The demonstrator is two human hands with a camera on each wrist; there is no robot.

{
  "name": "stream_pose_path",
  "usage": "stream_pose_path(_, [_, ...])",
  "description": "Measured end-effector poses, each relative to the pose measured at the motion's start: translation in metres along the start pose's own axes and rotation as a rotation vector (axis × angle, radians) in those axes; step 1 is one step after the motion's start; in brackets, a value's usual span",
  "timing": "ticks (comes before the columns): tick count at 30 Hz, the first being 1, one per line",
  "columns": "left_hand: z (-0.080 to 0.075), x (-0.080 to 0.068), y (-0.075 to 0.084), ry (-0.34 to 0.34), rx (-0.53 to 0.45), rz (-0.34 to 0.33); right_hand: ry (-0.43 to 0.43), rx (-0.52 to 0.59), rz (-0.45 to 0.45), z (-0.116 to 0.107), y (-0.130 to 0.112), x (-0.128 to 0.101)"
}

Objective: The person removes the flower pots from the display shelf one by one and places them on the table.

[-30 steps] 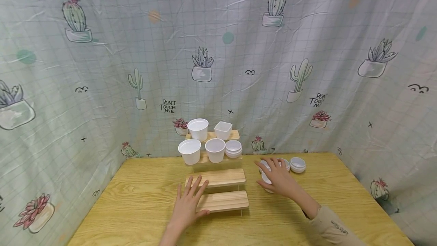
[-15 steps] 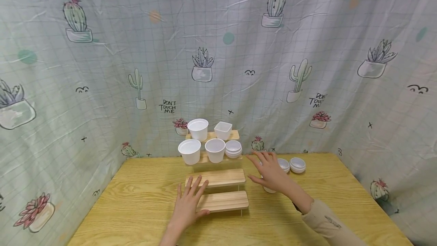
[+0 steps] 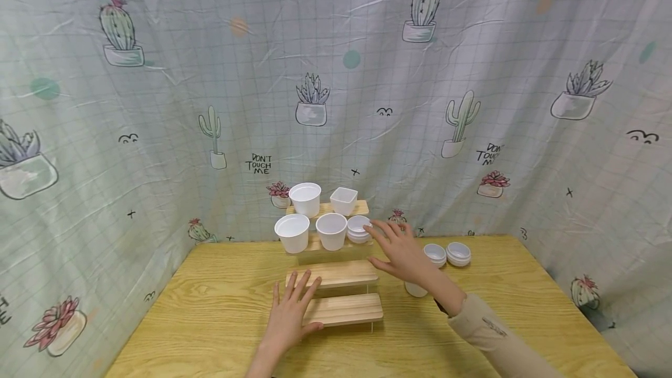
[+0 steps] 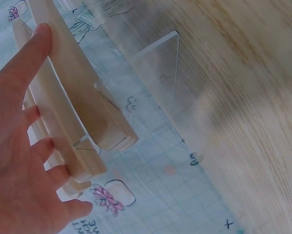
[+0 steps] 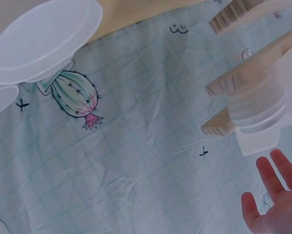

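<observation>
Left hand (image 3: 290,315): lies flat, fingers straight and spread, on the left end of the lowest step (image 3: 343,310) of a wooden riser; fingertips reach toward the second step (image 3: 336,273). The left wrist view shows the fingers (image 4: 24,63) pressed along the wooden edge. Holds nothing.

Right hand (image 3: 403,254): raised over the table (image 3: 210,314), fingers wide and straight, empty. Fingertips are just beside the shallow bowls (image 3: 359,228) at the right end of the third step; whether they touch cannot be told. The right wrist view shows only the fingertips (image 5: 273,195), near the stacked bowls (image 5: 256,109) and the step edges.

Riser: four steps, middle of the table, rising toward the far side. Two lower steps bare apart from the left hand.

Third step, left to right: large round cup (image 3: 291,233), smaller round cup (image 3: 331,231), shallow bowls.

Top step: round cup (image 3: 305,199) on the left, square cup (image 3: 343,200) on the right.

Table, right of the riser: two stacks of shallow bowls (image 3: 434,254) (image 3: 458,253) side by side on the far side; one white cup (image 3: 415,289) nearer, partly hidden behind the right wrist.

Backdrop: pale green grid cloth (image 3: 472,74) printed with cacti, on the far side and both flanks.

Sleeve (image 3: 493,337): beige, on the right forearm.
</observation>
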State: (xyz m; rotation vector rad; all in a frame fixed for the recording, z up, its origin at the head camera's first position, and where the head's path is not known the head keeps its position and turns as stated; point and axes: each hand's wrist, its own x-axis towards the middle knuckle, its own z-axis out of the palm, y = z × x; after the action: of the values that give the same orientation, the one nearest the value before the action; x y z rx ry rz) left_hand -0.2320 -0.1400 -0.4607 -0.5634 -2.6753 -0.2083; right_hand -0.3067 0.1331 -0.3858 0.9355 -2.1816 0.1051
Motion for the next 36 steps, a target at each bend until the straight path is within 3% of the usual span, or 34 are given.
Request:
stream_pose_path(13, [0.003, -0.001, -0.003, -0.038, -0.008, -0.017, -0.044, 0.026, 0.041, 0.014, 0.0, 0.016])
stream_pose_path(24, [0.004, -0.002, -0.002, 0.008, -0.008, -0.001, -0.041, 0.009, 0.106, 0.03, -0.003, 0.025])
stream_pose_path(36, [0.005, -0.002, -0.003, 0.033, -0.003, 0.011, 0.007, -0.007, 0.099, 0.04, -0.005, 0.029])
